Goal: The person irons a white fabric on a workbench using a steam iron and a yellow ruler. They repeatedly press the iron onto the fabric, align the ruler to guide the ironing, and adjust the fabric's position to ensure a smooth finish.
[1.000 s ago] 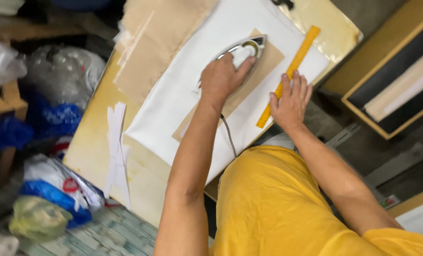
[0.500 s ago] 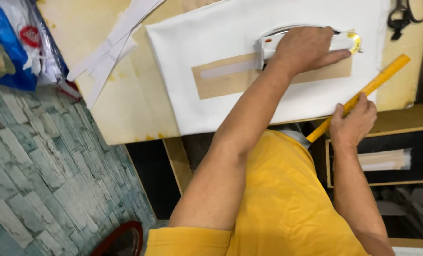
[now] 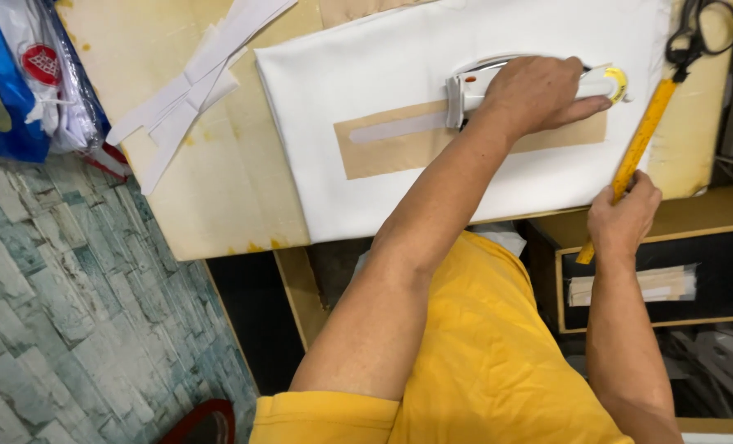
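Observation:
My left hand (image 3: 543, 92) grips the handle of a white and silver iron (image 3: 469, 92). The iron rests on a tan strip (image 3: 399, 148) laid across a white cloth (image 3: 366, 74) on the yellowish table (image 3: 227, 197). A narrow white strip (image 3: 395, 128) lies along the tan one, just left of the iron. My right hand (image 3: 623, 220) holds the lower end of a yellow ruler (image 3: 642, 144) at the table's near right edge. The ruler slants up toward the cloth's right side.
Black scissors (image 3: 695, 37) lie at the table's far right corner. White paper strips (image 3: 194, 82) lie left of the cloth. Plastic bags (image 3: 21, 74) are piled at the upper left over a tiled floor (image 3: 71, 312). A wooden open shelf (image 3: 670, 279) sits under the table at right.
The camera view has swung and closed in on the table. My left hand has slid the iron along the tan strip. My right hand has kept hold of the ruler near the table edge.

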